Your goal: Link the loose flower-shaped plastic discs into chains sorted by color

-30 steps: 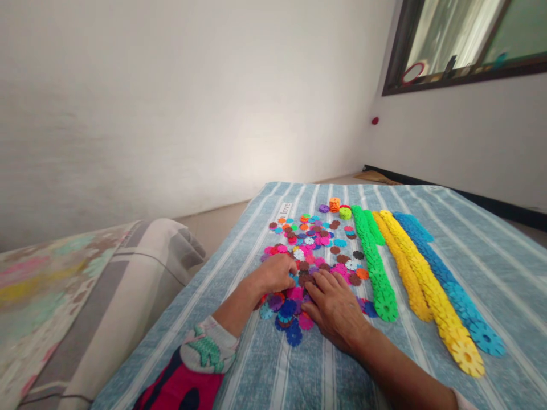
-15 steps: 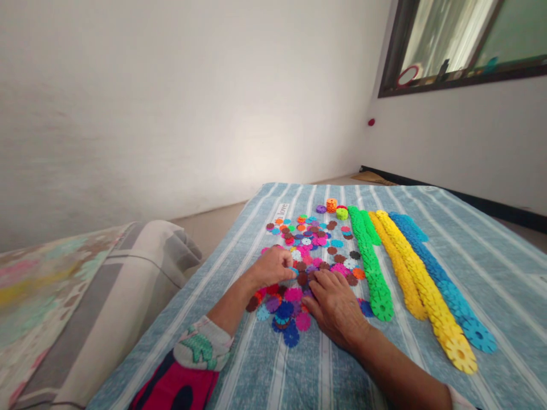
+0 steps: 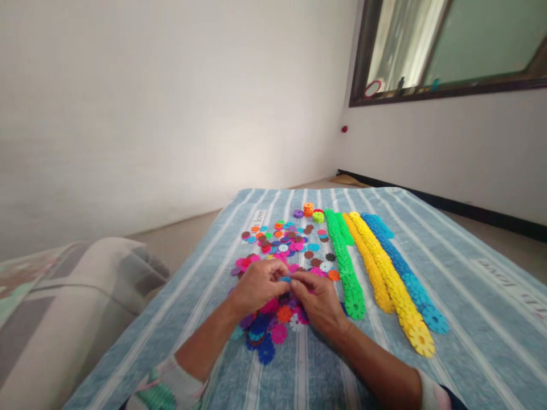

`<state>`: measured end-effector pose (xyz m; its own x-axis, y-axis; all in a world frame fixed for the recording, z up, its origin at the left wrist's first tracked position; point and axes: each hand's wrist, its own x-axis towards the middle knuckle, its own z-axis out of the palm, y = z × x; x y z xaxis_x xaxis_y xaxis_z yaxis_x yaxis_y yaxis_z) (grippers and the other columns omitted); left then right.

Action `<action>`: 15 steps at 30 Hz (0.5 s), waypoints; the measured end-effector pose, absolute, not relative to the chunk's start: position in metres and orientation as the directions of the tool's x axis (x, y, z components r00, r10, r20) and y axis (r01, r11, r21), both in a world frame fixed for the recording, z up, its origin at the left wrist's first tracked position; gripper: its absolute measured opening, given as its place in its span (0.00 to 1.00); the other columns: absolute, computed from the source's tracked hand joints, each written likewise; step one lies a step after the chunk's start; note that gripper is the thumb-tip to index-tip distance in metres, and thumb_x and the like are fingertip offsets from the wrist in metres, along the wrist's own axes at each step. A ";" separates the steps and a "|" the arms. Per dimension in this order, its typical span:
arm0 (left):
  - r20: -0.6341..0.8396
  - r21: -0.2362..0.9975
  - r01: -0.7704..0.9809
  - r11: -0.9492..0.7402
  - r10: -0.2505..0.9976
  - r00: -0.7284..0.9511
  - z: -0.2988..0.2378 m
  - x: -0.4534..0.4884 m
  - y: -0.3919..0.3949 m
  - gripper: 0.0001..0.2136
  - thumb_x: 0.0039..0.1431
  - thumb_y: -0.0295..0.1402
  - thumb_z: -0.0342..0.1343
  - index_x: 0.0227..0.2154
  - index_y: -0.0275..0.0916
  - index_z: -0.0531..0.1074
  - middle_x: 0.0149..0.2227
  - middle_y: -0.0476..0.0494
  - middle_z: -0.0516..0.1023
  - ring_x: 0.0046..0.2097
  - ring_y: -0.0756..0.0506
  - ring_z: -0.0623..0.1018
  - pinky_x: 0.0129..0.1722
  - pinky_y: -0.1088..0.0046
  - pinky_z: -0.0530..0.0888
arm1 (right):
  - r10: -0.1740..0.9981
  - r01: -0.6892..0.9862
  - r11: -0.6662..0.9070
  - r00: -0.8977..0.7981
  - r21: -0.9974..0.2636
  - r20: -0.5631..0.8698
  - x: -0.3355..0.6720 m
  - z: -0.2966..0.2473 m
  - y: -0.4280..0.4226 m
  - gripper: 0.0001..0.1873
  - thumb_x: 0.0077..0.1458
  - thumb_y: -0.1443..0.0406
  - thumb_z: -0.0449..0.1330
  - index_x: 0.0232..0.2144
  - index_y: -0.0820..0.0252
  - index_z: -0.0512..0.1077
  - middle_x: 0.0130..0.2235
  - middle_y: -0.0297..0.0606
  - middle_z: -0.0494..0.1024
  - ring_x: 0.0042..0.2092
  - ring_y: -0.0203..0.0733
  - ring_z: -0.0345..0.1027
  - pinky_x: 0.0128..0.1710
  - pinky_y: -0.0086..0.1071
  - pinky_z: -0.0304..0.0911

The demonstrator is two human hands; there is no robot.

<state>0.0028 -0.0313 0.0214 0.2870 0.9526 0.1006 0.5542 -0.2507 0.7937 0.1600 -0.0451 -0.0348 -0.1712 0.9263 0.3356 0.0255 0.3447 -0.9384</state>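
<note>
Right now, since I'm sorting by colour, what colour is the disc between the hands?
The disc is blue, seen best in the head view.

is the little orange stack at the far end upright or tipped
Upright: the orange stack stands on the striped cloth, its flat top facing up, its layered edges showing below.

Disc (blue) (image 3: pixel 285 279) btwn L grip (image 3: pixel 259 285) & R grip (image 3: pixel 319 299).

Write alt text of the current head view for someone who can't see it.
A person's left hand pinches a blue disc over scattered multicoloured notched discs on a striped cloth, with the right hand close beside it. Long green rows, yellow rows and blue rows of overlapping discs lie to the right.
</note>
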 end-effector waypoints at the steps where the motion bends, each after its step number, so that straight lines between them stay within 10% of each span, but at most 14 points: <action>1: 0.120 0.763 0.588 -0.270 0.952 0.281 0.022 0.004 -0.032 0.06 0.45 0.34 0.57 0.24 0.37 0.69 0.19 0.57 0.63 0.23 0.53 0.64 0.23 0.79 0.59 | 0.927 0.024 0.341 -0.176 -0.940 0.332 0.160 -0.034 -0.043 0.11 0.54 0.63 0.56 0.33 0.61 0.77 0.28 0.34 0.75 0.30 0.37 0.66 0.30 0.29 0.60; 15: 0.133 0.695 0.653 -0.299 0.947 0.292 0.023 0.008 -0.030 0.14 0.46 0.41 0.58 0.35 0.40 0.75 0.22 0.53 0.71 0.25 0.50 0.70 0.24 0.78 0.66 | 0.877 0.243 0.447 -0.307 -0.861 0.369 0.184 0.003 -0.027 0.08 0.48 0.74 0.60 0.23 0.58 0.75 0.22 0.26 0.70 0.26 0.31 0.63 0.26 0.24 0.54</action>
